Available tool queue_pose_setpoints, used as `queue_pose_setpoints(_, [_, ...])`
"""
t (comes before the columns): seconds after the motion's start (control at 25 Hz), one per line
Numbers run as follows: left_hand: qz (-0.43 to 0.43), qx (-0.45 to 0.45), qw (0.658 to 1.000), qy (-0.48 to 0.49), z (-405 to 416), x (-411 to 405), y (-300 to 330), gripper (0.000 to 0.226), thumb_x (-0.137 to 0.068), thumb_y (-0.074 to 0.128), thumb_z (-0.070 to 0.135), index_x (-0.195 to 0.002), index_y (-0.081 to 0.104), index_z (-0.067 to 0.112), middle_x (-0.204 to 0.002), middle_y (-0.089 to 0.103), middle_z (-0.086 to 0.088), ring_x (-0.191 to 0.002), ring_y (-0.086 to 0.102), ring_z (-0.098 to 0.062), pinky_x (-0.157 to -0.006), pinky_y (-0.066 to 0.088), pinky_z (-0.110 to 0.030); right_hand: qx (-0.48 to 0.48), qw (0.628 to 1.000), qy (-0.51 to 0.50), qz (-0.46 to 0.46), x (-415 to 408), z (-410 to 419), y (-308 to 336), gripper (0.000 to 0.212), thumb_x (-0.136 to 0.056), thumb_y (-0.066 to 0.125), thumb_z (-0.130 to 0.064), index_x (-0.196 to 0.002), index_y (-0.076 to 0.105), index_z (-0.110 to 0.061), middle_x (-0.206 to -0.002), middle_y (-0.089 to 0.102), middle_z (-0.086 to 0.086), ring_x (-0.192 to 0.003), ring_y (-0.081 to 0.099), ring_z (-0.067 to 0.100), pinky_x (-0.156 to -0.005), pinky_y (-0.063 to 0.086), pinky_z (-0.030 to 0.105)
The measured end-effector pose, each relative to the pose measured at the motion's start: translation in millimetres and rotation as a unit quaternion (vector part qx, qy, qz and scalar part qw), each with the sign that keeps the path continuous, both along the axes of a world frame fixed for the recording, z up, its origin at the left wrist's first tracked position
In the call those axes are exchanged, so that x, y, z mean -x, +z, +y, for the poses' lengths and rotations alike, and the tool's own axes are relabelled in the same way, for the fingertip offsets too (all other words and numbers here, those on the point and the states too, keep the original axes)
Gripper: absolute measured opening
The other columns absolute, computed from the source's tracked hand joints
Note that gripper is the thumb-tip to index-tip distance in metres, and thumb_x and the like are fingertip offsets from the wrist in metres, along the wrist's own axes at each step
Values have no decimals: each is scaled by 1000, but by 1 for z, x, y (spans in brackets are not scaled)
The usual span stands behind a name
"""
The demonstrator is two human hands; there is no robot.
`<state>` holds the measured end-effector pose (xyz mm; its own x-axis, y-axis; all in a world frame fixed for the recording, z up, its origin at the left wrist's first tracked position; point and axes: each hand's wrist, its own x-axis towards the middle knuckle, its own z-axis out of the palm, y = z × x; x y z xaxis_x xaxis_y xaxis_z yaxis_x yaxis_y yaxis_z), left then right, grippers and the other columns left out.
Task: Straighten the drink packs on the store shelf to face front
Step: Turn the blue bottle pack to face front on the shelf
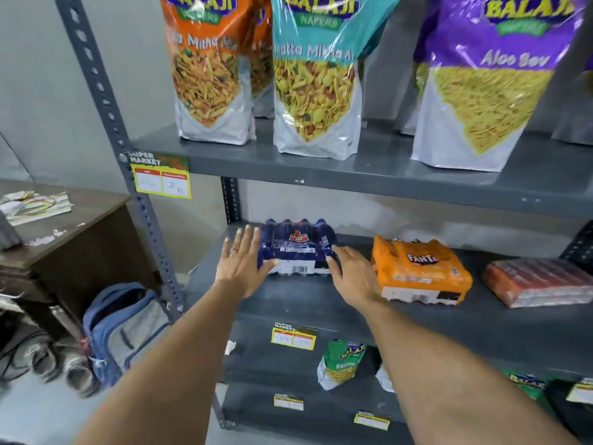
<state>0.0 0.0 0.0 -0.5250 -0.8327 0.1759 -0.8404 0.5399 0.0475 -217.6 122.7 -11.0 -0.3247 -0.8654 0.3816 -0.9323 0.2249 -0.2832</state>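
Both hands are spreading open, fingers extended, gripping nothing: the left hand (241, 264) and right hand (353, 273) are flanking the dark blue drink pack (296, 247), touching its sides on the shelf (321, 303).

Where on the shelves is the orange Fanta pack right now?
In the head view the Fanta pack lies on the middle shelf, right of centre, between the dark blue drink pack and a red pack.

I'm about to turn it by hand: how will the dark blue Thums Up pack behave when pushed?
The Thums Up pack probably slides as one block, since shrink-wrap binds its bottles. It lies low on the shelf, so tipping seems unlikely. Glossy film may feel slippery.
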Motion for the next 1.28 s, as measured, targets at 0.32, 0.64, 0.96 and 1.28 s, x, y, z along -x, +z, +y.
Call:
queue_pose_setpoints(0.32, [254, -333, 899, 130, -75, 60, -22, 74, -95, 37, 59, -148, 32, 8, -140, 52, -18, -124, 53, -36, -103, 42, -39, -71, 977, -71, -187, 42, -88, -10, 39, -99, 44, -42, -113, 65, -12, -110, 71, 12, -100, 66, 33, -77, 49, 35])
queue_pose_setpoints(0.64, [334, -337, 871, 129, -88, 44, -38, 38, -76, 78, 42, -93, 67, 9, -85, 71, -1, -77, 66, -21, -62, 52, -30, -73, 871, -123, -470, 66, -106, -35, 68, -71, 78, -52, -122, 59, -10, -116, 71, 7, -100, 68, 23, -92, 54, 40])
queue_pose_setpoints(0.96, [317, -262, 903, 123, -56, 27, -61, 55, -70, 82, 9, -116, 51, 11, -110, 68, -6, -101, 65, -29, -82, 54, -37, 14, 900, -134, -414, 29, -55, -56, 69, -50, 96, -18, -100, 48, -15, -100, 67, 2, -90, 67, 23, -82, 56, 38])
queue_pose_setpoints(1.28, [138, -269, 944, 136, -77, 20, -39, 55, -79, 76, 39, -114, 51, 5, -107, 64, -13, -102, 63, -36, -77, 50, -39, -125, 837, -108, -521, 68, -60, -26, 58, -73, 51, 21, -121, 54, -11, -98, 68, 10, -95, 69, 32, -73, 59, 37])
